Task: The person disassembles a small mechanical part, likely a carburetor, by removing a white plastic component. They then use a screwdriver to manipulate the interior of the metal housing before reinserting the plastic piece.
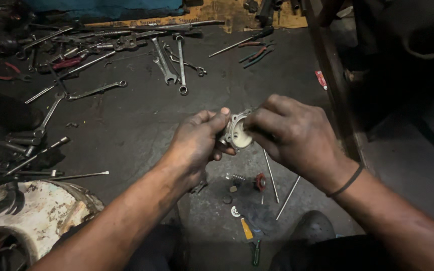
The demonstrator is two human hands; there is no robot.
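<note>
A small round metal housing with a pale disc face is held between both hands above a dark, greasy floor. My left hand grips its left side, thumb on the rim. From the right, the fingertips of my right hand pinch its upper edge. A dark band circles my right wrist. Below the hands lie small parts: a spring, a red round piece, a few washers and two thin metal rods.
Many wrenches and spanners lie spread across the floor at the top and left, with screwdrivers and pliers. A worn white round container sits at lower left. A green-handled screwdriver lies between my knees. A dark post runs on the right.
</note>
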